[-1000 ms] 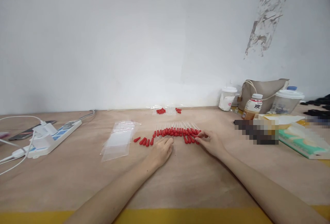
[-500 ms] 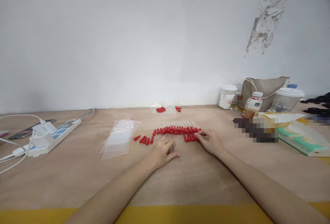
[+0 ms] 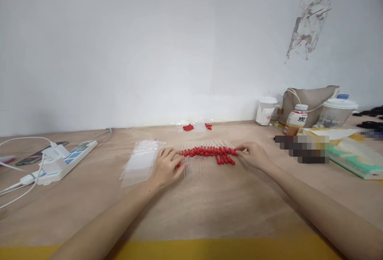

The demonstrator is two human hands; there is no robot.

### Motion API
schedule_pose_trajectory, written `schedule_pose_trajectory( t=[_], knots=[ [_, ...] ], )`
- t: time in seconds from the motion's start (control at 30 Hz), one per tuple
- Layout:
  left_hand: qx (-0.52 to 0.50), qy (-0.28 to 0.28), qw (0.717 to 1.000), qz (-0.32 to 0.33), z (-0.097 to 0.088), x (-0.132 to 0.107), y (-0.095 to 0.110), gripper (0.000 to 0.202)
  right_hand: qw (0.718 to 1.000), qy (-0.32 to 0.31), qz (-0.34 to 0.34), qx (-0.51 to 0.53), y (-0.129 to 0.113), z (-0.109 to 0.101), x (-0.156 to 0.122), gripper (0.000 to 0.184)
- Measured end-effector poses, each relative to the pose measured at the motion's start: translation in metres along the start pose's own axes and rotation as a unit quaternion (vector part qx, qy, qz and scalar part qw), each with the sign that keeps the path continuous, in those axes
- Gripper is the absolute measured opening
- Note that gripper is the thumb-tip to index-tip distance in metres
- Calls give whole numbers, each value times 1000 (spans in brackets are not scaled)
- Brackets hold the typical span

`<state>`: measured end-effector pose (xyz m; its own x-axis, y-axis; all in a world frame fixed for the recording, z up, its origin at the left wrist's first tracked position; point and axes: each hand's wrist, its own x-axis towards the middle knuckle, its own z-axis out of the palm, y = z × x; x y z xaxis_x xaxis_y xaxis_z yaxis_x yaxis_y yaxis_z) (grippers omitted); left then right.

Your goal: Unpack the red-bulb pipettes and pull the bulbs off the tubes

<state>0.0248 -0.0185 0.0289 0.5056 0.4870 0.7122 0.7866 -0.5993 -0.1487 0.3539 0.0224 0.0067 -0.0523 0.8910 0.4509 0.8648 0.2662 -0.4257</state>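
Thin clear tubes with red rubber bulbs, which look like droppers (image 3: 206, 150), lie side by side in a row on the brown tabletop. My left hand (image 3: 167, 166) is curled over the loose red bulbs at the row's left end; one shows between thumb and fingers, and the others are hidden. At the right end, my right hand (image 3: 254, 156) has its thumb and fingertips closed at the last red bulb. Below the row, bare clear tubes (image 3: 194, 169) lie near my left thumb. Several more red bulbs (image 3: 225, 160) sit below the row's right part.
Clear zip bags (image 3: 139, 166) are stacked left of my left hand. Farther left lie a power strip (image 3: 68, 162) with cables and a phone (image 3: 36, 156). By the wall is a bag of red bulbs (image 3: 188, 127). Cups, a bottle (image 3: 296, 120) and a tissue pack (image 3: 359, 158) stand right.
My left hand has moved left from the bare tubes onto the loose red bulbs, uncovering the tubes. My right hand stays at the row's right end. The view has shifted slightly.
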Motion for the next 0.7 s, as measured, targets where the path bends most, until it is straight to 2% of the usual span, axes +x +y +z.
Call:
schedule_pose_trajectory(
  t=[0.1, 0.2, 0.27, 0.4, 0.6, 0.7],
  knots=[
    [12, 28, 999, 11, 5, -7, 1, 12, 993, -11, -35, -115, -8, -1, 7, 20],
    [-2, 80, 996, -46, 12, -12, 6, 10, 986, -13, -37, -159, -8, 7, 8, 23],
    [-25, 89, 993, -72, 15, -14, 10, 10, 987, -13, -34, -156, -5, 15, 7, 23],
    [-61, 61, 993, -77, 15, -18, 13, 11, 992, 29, -38, -117, -1, 24, 3, 21],
    [-58, 39, 995, -76, 15, -19, 12, 13, 984, 181, 3, -5, -6, 22, -1, 24],
    [-52, 35, 995, -71, 14, -18, 14, 14, 976, 193, -25, 100, -11, 23, -6, 26]
  ],
)
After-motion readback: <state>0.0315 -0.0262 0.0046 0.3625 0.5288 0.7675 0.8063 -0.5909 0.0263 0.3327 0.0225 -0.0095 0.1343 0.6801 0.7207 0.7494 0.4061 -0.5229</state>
